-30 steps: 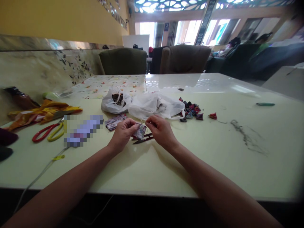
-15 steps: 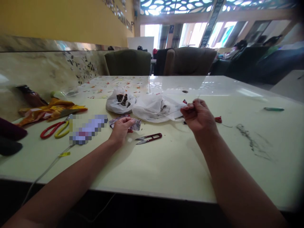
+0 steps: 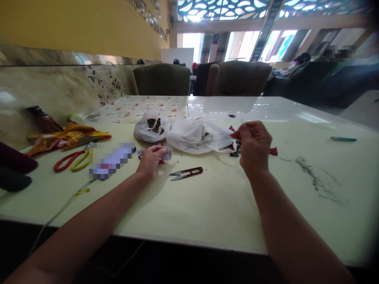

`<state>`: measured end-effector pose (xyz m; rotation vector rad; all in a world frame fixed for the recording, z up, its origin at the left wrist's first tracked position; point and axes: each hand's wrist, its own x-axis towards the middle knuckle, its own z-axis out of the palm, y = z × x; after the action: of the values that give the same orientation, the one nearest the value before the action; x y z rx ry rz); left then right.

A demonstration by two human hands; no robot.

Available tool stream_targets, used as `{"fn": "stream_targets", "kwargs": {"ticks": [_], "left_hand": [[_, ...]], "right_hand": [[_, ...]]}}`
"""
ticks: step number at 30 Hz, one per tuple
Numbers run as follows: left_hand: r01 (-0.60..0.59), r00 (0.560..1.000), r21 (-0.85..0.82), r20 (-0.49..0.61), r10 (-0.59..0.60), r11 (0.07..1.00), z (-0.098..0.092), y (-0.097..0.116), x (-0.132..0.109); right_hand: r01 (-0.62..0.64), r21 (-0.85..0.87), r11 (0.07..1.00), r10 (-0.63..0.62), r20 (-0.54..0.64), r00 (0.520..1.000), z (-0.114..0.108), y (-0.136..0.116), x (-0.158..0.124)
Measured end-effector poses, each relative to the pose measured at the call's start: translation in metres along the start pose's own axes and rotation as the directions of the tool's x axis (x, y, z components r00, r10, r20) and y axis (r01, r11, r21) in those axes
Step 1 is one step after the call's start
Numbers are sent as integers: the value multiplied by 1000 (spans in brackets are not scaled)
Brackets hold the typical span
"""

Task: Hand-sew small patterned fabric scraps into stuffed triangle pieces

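My left hand point(image 3: 151, 158) is closed on a small piece of patterned cloth point(image 3: 166, 153), with a bit of red beneath it. Raised to the right, my right hand point(image 3: 254, 142) is pinched; what lies between its fingertips is too small to name. Thread snips point(image 3: 189, 172) with a dark red handle lie on the table between my hands. Behind them are a white plastic bag point(image 3: 189, 138) and a smaller bag holding dark grains point(image 3: 154, 125). Small dark and red cloth pieces point(image 3: 235, 152) sit beside my right hand.
At left lie red-and-yellow-handled scissors point(image 3: 69, 161), a blurred-out object point(image 3: 114, 161) with a cable, orange cloth point(image 3: 71, 136) and a brown bottle point(image 3: 44, 119). Tangled thread point(image 3: 315, 177) and a green tool point(image 3: 343, 139) are at right. Chairs and people are beyond the table.
My right hand has turned and moved slightly right, uncovering more of the cloth pieces. My left hand keeps its hold, and the cloth in it has tilted a little. The view has shifted slightly.
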<state>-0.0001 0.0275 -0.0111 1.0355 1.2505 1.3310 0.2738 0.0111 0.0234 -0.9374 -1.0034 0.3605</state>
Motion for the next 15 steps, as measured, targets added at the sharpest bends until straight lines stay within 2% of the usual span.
{"fn": "stream_targets", "kwargs": {"ticks": [2,4,8,15], "left_hand": [[-12,1000,-1,26,12,1000,1,1,-3],[-27,997,4,70,27,1000,2,2,-7],[-70,983,7,172,67,998,6,3,-17],[-117,958,7,263,111,993,9,6,-28]], "right_hand": [[64,-100,993,-55,91,994,7,-2,-9],[96,-166,981,-59,215,975,15,-4,-19],[124,-225,966,-7,461,888,33,-11,-45],[216,-265,940,-10,608,794,49,-20,-70]]}}
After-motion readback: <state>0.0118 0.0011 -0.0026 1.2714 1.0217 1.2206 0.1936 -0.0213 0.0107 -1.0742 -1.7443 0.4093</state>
